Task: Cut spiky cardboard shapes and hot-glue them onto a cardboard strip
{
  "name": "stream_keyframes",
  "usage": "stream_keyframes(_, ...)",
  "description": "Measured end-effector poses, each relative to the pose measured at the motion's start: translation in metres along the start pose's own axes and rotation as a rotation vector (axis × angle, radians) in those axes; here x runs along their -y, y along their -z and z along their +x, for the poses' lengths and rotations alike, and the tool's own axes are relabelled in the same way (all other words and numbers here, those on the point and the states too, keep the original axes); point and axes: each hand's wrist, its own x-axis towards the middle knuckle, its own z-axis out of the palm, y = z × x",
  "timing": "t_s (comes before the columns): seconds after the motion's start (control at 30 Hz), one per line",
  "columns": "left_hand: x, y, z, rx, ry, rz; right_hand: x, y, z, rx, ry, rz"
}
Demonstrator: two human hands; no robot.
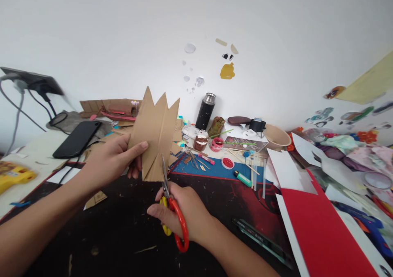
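A piece of brown cardboard (155,133) stands upright over the table, its top edge cut into three pointed peaks. My left hand (118,156) grips it by the left side, thumb pressed on the front and fingers behind. Slanting cut or crease lines run across its lower part. In my right hand (184,209) is a pair of scissors (179,225) with red and yellow handles. Their blades point up at the cardboard's lower right edge. Whether the blades are parted around the cardboard I cannot tell.
A black phone (76,139) and a yellow tool (15,176) lie left. Behind stand a black flask (205,111), paint pots (217,144) and a green lighter (242,178). A cutter knife (260,240), red sheet (319,232) and blue glue gun (368,228) are right. A cardboard scrap (95,199) lies below my left arm.
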Motion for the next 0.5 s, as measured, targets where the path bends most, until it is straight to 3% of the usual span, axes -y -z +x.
stream_keyframes(0.3,-0.0053,0.0008,-0.0039,0.002,-0.021,0.056,0.0026,-0.0004,0.0001,0.000,-0.005,-0.048)
stream_keyframes(0.5,-0.0092,0.0028,-0.0039,0.017,-0.040,0.013,0.0045,0.0029,-0.0004,0.073,-0.021,0.090)
